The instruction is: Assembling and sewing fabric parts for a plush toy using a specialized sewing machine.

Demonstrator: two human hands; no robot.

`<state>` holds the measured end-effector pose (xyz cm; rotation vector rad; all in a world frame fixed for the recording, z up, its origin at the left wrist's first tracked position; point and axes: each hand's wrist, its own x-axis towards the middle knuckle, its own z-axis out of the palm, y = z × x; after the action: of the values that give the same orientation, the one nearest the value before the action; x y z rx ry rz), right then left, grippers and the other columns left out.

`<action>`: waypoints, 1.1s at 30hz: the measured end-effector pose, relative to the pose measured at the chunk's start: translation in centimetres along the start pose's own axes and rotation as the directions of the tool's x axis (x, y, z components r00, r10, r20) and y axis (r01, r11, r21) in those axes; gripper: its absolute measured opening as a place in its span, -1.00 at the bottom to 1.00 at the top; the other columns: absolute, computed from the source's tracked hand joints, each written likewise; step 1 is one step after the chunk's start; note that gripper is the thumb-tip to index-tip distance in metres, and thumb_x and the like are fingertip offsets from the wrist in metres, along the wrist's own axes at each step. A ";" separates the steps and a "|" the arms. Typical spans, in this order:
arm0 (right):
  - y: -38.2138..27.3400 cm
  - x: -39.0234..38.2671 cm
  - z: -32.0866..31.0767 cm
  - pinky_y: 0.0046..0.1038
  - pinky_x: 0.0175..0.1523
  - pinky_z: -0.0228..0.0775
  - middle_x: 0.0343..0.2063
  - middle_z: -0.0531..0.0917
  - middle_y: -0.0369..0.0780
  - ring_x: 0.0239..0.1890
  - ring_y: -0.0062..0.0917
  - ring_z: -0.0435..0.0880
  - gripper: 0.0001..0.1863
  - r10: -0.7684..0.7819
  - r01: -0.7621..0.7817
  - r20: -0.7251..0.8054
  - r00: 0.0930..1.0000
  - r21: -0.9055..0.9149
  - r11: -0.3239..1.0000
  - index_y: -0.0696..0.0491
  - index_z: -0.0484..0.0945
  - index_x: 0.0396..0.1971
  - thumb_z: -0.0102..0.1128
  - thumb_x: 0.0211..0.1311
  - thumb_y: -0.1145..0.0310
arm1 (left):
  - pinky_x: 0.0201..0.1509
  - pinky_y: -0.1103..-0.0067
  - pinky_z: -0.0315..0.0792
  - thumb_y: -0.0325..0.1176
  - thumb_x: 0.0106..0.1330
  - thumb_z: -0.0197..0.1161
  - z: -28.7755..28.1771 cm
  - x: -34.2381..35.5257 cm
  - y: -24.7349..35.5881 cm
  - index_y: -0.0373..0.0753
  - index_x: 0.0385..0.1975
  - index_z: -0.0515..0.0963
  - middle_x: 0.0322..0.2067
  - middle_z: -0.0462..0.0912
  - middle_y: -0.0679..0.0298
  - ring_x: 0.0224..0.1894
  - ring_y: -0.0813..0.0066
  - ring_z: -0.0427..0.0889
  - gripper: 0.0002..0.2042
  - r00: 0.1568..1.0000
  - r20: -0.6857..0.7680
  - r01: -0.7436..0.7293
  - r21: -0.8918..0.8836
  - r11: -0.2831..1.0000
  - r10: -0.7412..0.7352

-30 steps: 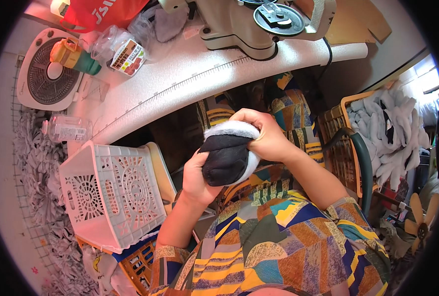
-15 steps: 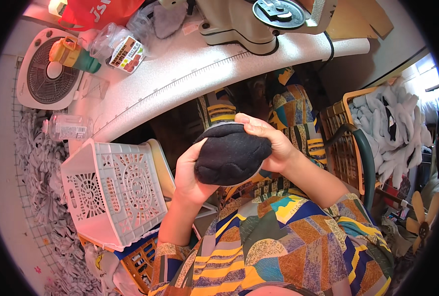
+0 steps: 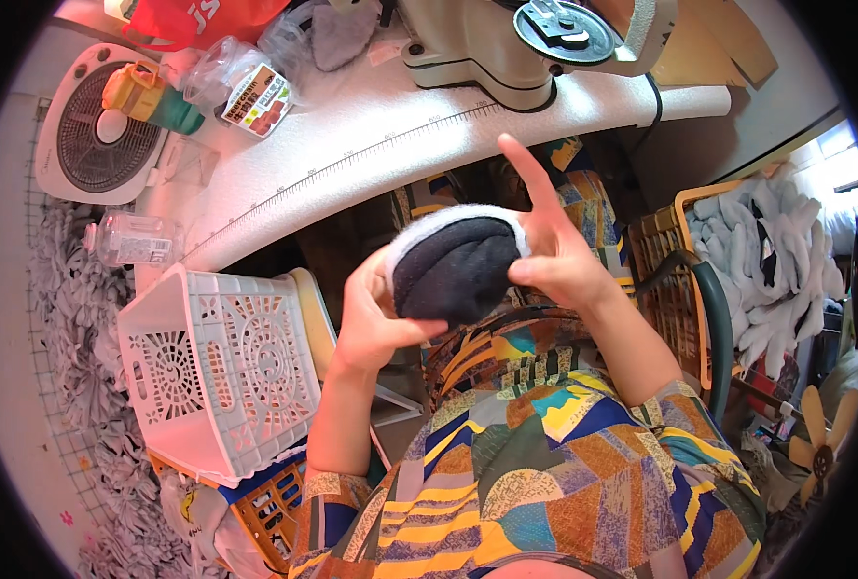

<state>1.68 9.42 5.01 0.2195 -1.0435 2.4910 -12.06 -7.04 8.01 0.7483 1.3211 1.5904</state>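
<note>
While I watch from afar, black-and-white fabric piece [image 3: 456,275] is between hands, long axis crosswise, neither hand nearer; left hand [image 3: 366,314] clamped on left edge, right hand [image 3: 559,261] pinching right edge, index finger [image 3: 528,171] raised.

The cloth piece [image 3: 463,265] is partly hiding the left hand [image 3: 366,314]; the frame is cropping the far machine [image 3: 472,48].

Before the fabric piece [image 3: 463,270], held between left grip [image 3: 366,314] and right grip [image 3: 566,259], lies the worktop [image 3: 352,145]; on it the machine [image 3: 472,48] stands right of the plastic tub [image 3: 255,99], the drink bottle [image 3: 154,101] left of the tub; the box fan [image 3: 96,150] is farther left; a crate [image 3: 194,338] stands left of the grips, a basket [image 3: 659,246] holding cloth pieces [image 3: 762,261] right
</note>
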 end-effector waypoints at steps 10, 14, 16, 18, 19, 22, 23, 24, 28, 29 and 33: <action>2.6 1.9 1.5 -0.51 -0.33 0.41 -0.40 0.48 -0.25 -0.38 -0.47 0.52 -0.53 -0.612 0.340 0.329 0.720 -0.935 -0.103 0.07 0.65 -0.19 0.31 -0.29 0.52 | 0.01 0.26 0.33 -0.40 -0.01 0.28 1.4 -0.5 -2.2 -0.18 -0.51 0.33 -0.08 0.53 0.08 -0.05 0.10 0.41 -0.79 0.456 0.467 -0.249 0.884 -0.396 0.757; 2.9 3.2 1.6 -0.51 -0.46 0.37 -0.45 0.42 -0.27 -0.44 -0.49 0.50 -0.64 -0.574 0.479 0.481 0.663 -0.861 -0.168 0.04 0.65 -0.30 0.31 -0.27 0.49 | 0.02 0.17 0.33 -0.45 -0.21 0.45 2.3 1.2 -1.2 -0.24 -0.30 0.32 -0.16 0.49 0.01 -0.12 0.01 0.50 -0.53 0.543 0.261 -0.362 0.930 -0.058 0.798; 3.5 3.6 1.6 -0.50 -0.50 0.35 -0.46 0.43 -0.27 -0.48 -0.48 0.50 -0.73 -0.556 0.521 0.518 0.650 -0.836 -0.171 0.04 0.62 -0.40 0.30 -0.26 0.47 | 0.00 0.19 0.33 -0.47 -0.21 0.44 2.0 0.7 -1.7 -0.27 -0.24 0.34 -0.17 0.50 0.01 -0.13 0.02 0.49 -0.51 0.628 0.189 -0.345 0.937 0.052 0.755; 3.4 3.7 1.4 -0.49 -0.50 0.35 -0.48 0.43 -0.27 -0.50 -0.47 0.50 -0.77 -0.515 0.515 0.516 0.684 -0.842 -0.160 0.05 0.60 -0.43 0.28 -0.24 0.48 | -0.06 0.23 0.31 -0.52 -0.25 0.42 1.7 0.0 -2.3 -0.32 -0.11 0.36 -0.21 0.49 -0.01 -0.17 0.03 0.47 -0.42 0.695 0.157 -0.330 0.937 0.118 0.702; 3.4 3.9 1.4 -0.49 -0.50 0.35 -0.49 0.43 -0.27 -0.51 -0.47 0.50 -0.79 -0.494 0.514 0.515 0.700 -0.844 -0.151 0.05 0.59 -0.45 0.27 -0.23 0.48 | -0.08 0.24 0.31 -0.53 -0.26 0.42 1.9 -0.3 -2.4 -0.33 -0.10 0.36 -0.22 0.49 -0.01 -0.18 0.04 0.47 -0.41 0.683 0.165 -0.326 0.941 0.094 0.712; 3.6 5.1 1.8 -0.49 -0.49 0.37 -0.53 0.45 -0.25 -0.54 -0.46 0.51 -0.69 -0.578 0.463 0.400 0.711 -0.885 -0.043 0.08 0.60 -0.37 0.30 -0.29 0.50 | -0.12 0.28 0.28 -0.55 -0.26 0.40 2.8 -0.4 -3.0 -0.38 -0.08 0.37 -0.25 0.49 -0.02 -0.21 0.03 0.46 -0.40 0.631 0.202 -0.309 0.951 0.004 0.749; 3.7 5.3 1.8 -0.50 -0.48 0.37 -0.54 0.46 -0.25 -0.54 -0.47 0.51 -0.64 -0.611 0.434 0.351 0.710 -0.901 -0.013 0.10 0.62 -0.34 0.32 -0.33 0.50 | -0.12 0.28 0.28 -0.55 -0.25 0.39 3.0 -0.5 -3.0 -0.39 -0.10 0.37 -0.25 0.49 -0.02 -0.21 0.03 0.46 -0.42 0.631 0.221 -0.322 0.947 -0.008 0.744; 3.6 5.0 2.2 -0.47 -0.41 0.41 -0.52 0.49 -0.22 -0.47 -0.45 0.56 -0.59 -0.623 0.354 0.262 0.737 -0.935 0.024 0.10 0.62 -0.29 0.32 -0.34 0.53 | -0.12 0.28 0.28 -0.55 -0.25 0.38 3.3 -0.7 -2.9 -0.40 -0.11 0.38 -0.26 0.49 -0.01 -0.21 0.04 0.46 -0.44 0.630 0.240 -0.335 0.942 -0.020 0.738; 3.7 5.2 1.5 -0.47 -0.36 0.38 -0.48 0.55 -0.21 -0.43 -0.43 0.53 -0.60 -0.728 0.295 0.241 0.642 -0.954 -0.055 0.09 0.63 -0.31 0.32 -0.34 0.53 | -0.09 0.27 0.26 -0.55 -0.27 0.34 3.8 -0.7 -3.2 -0.37 -0.22 0.41 -0.28 0.50 0.05 -0.18 0.06 0.47 -0.52 0.633 0.276 -0.362 0.931 -0.038 0.724; 3.6 4.9 1.3 -0.46 -0.37 0.38 -0.49 0.54 -0.22 -0.44 -0.42 0.52 -0.62 -0.700 0.307 0.244 0.672 -0.951 -0.036 0.09 0.63 -0.31 0.30 -0.32 0.53 | -0.09 0.27 0.26 -0.54 -0.28 0.33 3.8 -0.6 -3.3 -0.37 -0.23 0.41 -0.28 0.50 0.06 -0.17 0.06 0.47 -0.53 0.634 0.286 -0.371 0.928 -0.042 0.718; 2.4 3.5 1.2 -0.43 -0.28 0.38 -0.51 0.56 -0.25 -0.44 -0.45 0.52 -0.63 -0.457 0.262 0.113 0.882 -0.925 0.276 0.10 0.63 -0.30 0.30 -0.28 0.56 | -0.02 0.24 0.19 -0.46 -0.23 0.37 2.0 0.1 -2.7 -0.27 -0.26 0.42 -0.24 0.53 0.19 -0.10 0.09 0.46 -0.57 0.644 0.262 -0.243 0.961 -0.132 0.719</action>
<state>-2.51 8.18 5.35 -0.1245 -1.8849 1.1408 -9.65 -6.07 5.86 2.1592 2.7372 1.0873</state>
